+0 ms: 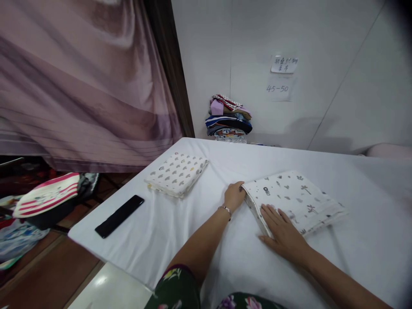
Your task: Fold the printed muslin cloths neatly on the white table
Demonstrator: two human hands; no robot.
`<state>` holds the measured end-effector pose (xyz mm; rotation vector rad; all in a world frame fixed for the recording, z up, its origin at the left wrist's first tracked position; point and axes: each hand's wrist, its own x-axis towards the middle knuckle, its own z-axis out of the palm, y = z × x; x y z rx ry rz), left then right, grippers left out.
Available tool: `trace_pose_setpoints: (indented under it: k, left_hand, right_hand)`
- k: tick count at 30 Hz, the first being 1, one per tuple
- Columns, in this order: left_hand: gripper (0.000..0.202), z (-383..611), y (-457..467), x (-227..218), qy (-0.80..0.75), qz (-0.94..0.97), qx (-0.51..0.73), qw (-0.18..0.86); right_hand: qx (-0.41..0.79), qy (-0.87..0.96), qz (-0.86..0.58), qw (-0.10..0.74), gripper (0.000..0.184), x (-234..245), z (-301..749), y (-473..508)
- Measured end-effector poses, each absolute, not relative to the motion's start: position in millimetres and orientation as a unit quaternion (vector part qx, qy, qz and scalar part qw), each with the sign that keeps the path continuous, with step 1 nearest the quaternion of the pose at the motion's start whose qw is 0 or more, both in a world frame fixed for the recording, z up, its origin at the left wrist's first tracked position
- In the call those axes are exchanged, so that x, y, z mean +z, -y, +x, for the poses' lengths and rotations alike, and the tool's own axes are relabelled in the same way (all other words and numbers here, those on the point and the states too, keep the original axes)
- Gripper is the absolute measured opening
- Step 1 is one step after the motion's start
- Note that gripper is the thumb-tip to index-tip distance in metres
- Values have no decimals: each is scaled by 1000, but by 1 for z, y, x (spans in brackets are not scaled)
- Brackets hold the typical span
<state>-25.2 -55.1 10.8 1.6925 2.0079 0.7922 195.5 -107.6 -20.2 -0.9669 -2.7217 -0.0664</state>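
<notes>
A folded white cloth printed with small palm trees and leaves lies on the white-covered table in front of me. My left hand, with a bracelet at the wrist, is closed on the cloth's left corner. Flat on the near side of the same cloth, my right hand rests with its fingers stretched out. To the left sits a second folded cloth, white with grey and yellow motifs, apart from both hands.
A black phone lies near the left edge of the table. Behind the table's far edge stands a stack of folded fabrics against the wall. A pink curtain hangs at left, above a striped cloth.
</notes>
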Motion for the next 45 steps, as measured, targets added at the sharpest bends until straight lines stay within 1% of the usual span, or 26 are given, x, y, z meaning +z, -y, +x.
trace_pose_setpoints:
  k: [4, 10, 14, 18, 21, 24, 27, 30, 32, 38, 42, 45]
  left_hand:
    - [29, -32, 48, 6, -709, 612, 306, 173]
    - [30, -41, 38, -1, -709, 593, 320, 208]
    - [30, -45, 34, -2, -699, 602, 310, 228]
    - [25, -47, 33, 5, -698, 607, 299, 234]
    - [32, -38, 37, 19, -702, 607, 309, 209]
    - [38, -19, 44, 31, -659, 665, 327, 129]
    - [40, -1, 50, 32, -591, 759, 269, 44]
    - [46, 6, 49, 20, -596, 784, 167, 40]
    - [47, 5, 47, 12, -610, 781, 129, 43]
    - [47, 1, 42, 11, -611, 783, 109, 44]
    - [47, 5, 42, 21, -621, 777, 83, 56]
    - [46, 15, 48, 30, -625, 774, 99, 15]
  right_hand:
    - [-39, 937, -320, 137, 75, -22, 194, 110]
    - [-42, 936, -324, 130, 79, -20, 192, 111]
    - [-39, 935, -325, 134, 75, -19, 192, 113]
    - [-23, 936, -327, 129, 68, -18, 191, 114]
    - [4, 935, -338, 108, 68, -14, 189, 114]
    - [38, 932, -350, 84, 70, -7, 187, 114]
    - [63, 929, -358, 75, 74, 0, 184, 114]
    - [70, 922, -373, 74, 77, 1, 182, 118]
    - [65, 917, -386, 80, 74, -2, 181, 123]
    - [46, 915, -383, 120, 65, -6, 184, 144]
    - [76, 914, -380, 117, 66, 3, 191, 158]
    - [113, 922, -347, 127, 65, 12, 202, 165]
